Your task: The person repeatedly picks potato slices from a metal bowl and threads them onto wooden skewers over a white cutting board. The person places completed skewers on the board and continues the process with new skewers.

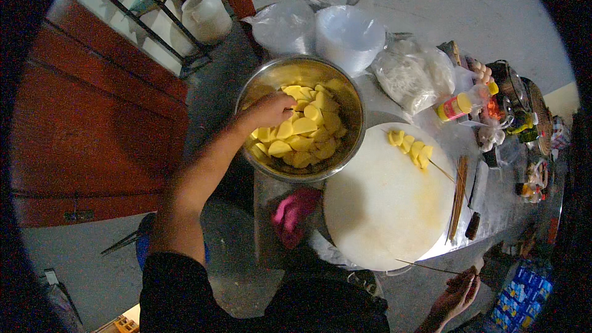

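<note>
My left hand (273, 110) reaches into a large steel bowl (358, 115) and touches the sliced potatoes (303, 126) in it; whether it grips a slice is hidden. Low at the right, my right hand (464, 289) holds a thin skewer (428, 266), which points left over the edge of a round white cutting board (384, 203). On the board's far part lie potato slices threaded on a skewer (410, 147). A bundle of bare skewers (458, 199) rests at the board's right edge.
A knife (472, 225) lies right of the skewers. Behind the board stand a bagged stack of clear plastic bowls (350, 39), a plastic bag (411, 74) and a yellow-capped jar (454, 107). A pink cloth (292, 215) lies below the bowl. Bottles and pots crowd the far right.
</note>
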`<move>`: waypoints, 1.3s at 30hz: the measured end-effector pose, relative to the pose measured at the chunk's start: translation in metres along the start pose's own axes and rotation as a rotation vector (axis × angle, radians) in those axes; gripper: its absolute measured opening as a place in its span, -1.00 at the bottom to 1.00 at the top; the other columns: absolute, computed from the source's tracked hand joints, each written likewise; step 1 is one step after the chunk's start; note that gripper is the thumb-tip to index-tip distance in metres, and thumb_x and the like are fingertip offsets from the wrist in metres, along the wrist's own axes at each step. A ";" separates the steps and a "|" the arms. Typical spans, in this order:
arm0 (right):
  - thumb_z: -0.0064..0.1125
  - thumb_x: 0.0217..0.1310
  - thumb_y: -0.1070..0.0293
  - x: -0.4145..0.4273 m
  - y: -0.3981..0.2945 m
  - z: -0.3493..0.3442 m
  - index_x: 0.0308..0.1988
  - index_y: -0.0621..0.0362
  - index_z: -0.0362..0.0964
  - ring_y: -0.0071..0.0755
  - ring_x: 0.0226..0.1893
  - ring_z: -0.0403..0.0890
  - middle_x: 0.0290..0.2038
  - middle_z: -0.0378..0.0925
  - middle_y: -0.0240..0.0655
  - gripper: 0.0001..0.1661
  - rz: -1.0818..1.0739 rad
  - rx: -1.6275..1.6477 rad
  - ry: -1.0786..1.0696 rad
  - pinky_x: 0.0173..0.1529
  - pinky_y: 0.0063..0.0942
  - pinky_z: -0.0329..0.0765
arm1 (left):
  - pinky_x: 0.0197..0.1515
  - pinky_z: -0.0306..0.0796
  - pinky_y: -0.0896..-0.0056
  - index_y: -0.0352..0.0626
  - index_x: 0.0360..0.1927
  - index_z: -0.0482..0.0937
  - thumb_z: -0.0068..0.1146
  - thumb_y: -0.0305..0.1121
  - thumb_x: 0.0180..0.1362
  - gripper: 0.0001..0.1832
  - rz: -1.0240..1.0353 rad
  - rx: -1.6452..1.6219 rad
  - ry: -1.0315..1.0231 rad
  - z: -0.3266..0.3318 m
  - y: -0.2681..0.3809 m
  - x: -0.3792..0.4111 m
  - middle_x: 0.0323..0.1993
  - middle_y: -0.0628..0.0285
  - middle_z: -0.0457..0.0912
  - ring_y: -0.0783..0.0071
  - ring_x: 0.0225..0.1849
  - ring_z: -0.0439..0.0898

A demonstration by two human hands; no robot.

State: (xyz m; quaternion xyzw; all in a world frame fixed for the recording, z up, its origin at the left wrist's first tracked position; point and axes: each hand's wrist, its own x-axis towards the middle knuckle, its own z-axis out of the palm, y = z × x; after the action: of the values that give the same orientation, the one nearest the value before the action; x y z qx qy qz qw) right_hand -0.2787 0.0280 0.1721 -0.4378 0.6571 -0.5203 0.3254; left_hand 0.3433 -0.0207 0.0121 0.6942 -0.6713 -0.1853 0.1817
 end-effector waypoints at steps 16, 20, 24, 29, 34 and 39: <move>0.04 0.46 0.24 -0.012 -0.009 0.017 -0.13 0.18 0.48 -0.61 -0.51 0.36 -0.46 0.44 -0.44 -0.77 0.075 0.045 0.167 -0.44 -0.57 0.30 | 0.15 0.37 -0.09 -0.31 -0.04 0.42 0.21 -0.48 -0.15 -0.49 0.134 0.244 -0.232 0.041 0.080 0.021 0.00 -0.05 0.47 -0.11 0.13 0.44; 0.04 0.47 0.26 -0.011 0.001 0.013 -0.10 0.19 0.49 -0.61 -0.52 0.33 -0.45 0.44 -0.45 -0.76 0.075 0.099 0.132 -0.45 -0.58 0.29 | 0.11 0.39 -0.04 -0.26 -0.08 0.46 0.18 -0.53 -0.14 -0.56 0.210 0.237 -0.231 0.043 0.074 0.018 -0.08 -0.03 0.52 -0.08 0.09 0.47; 0.04 0.47 0.26 -0.009 0.008 0.000 -0.05 0.21 0.49 -0.61 -0.51 0.35 -0.43 0.47 -0.43 -0.74 0.062 0.106 0.000 -0.43 -0.57 0.32 | 0.09 0.43 0.04 -0.23 -0.07 0.54 0.20 -0.53 -0.08 -0.60 0.145 0.028 -0.127 0.052 0.070 0.012 -0.14 -0.03 0.61 -0.04 0.03 0.55; 0.04 0.47 0.26 -0.008 0.014 -0.010 0.00 0.23 0.49 -0.60 -0.49 0.39 -0.36 0.51 -0.39 -0.71 0.042 0.129 -0.068 -0.42 -0.57 0.35 | 0.00 0.49 0.30 -0.27 -0.01 0.61 0.30 -0.36 0.11 -0.63 -0.135 -0.402 0.007 0.044 0.069 0.005 -0.15 0.04 0.68 0.19 -0.10 0.65; 0.02 0.47 0.25 -0.008 0.018 -0.008 0.03 0.22 0.48 -0.59 -0.48 0.41 -0.35 0.52 -0.38 -0.69 0.077 0.138 -0.071 -0.42 -0.57 0.36 | -0.22 0.43 0.55 -0.22 0.00 0.63 0.13 -0.28 0.30 -0.71 -0.289 -0.718 0.001 0.006 0.086 -0.011 -0.20 0.29 0.71 0.63 -0.26 0.58; 0.00 0.48 0.25 -0.006 0.019 -0.001 -0.08 0.19 0.48 -0.59 -0.51 0.41 -0.38 0.50 -0.40 -0.74 0.085 0.167 -0.078 -0.45 -0.58 0.37 | -0.31 0.35 0.66 -0.25 0.03 0.58 0.01 -0.28 0.38 -0.70 -0.319 -1.198 0.121 -0.004 0.117 -0.032 -0.15 0.29 0.71 0.68 -0.30 0.53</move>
State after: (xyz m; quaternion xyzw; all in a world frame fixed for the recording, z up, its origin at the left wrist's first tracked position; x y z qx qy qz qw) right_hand -0.2821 0.0351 0.1542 -0.4008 0.6163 -0.5414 0.4080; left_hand 0.2431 0.0078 0.0743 0.5726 -0.3274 -0.5148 0.5476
